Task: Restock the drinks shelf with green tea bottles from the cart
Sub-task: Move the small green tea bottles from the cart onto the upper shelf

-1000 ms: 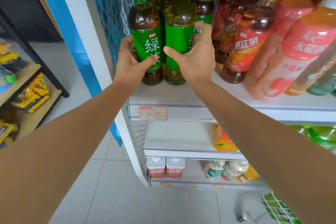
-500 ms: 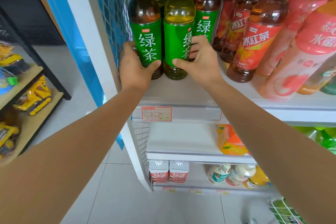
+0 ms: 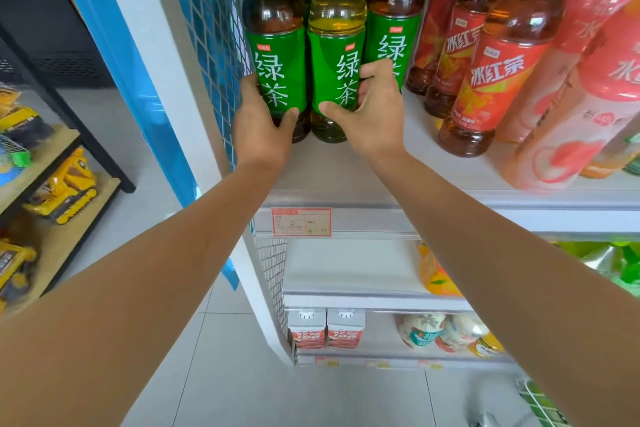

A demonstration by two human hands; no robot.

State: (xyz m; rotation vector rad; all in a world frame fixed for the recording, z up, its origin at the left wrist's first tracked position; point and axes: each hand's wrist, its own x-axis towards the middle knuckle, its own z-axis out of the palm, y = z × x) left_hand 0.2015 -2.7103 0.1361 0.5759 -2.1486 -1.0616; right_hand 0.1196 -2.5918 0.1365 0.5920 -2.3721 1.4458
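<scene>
Two green tea bottles stand upright at the left end of the white drinks shelf [image 3: 346,180]. The left green tea bottle [image 3: 275,45] holds dark tea; my left hand [image 3: 261,125] wraps its lower part. The right green tea bottle [image 3: 337,45] holds pale yellow tea; my right hand [image 3: 372,114] grips its lower label. A third green tea bottle [image 3: 393,24] stands just behind my right hand, with more green-labelled bottles behind the front row. A corner of the cart [image 3: 540,402] shows at the bottom right, its contents mostly hidden.
Red-labelled iced tea bottles [image 3: 498,80] and pink-labelled bottles [image 3: 588,97] fill the shelf to the right. A blue mesh side panel [image 3: 207,28] bounds the shelf on the left. Lower shelves hold cartons [image 3: 325,333] and small bottles. A rack with yellow toy trucks [image 3: 62,194] stands far left.
Both hands slid lower on the two front bottles, which now stand a little closer to the shelf's front. The camera tilted up, so the bottle caps show.
</scene>
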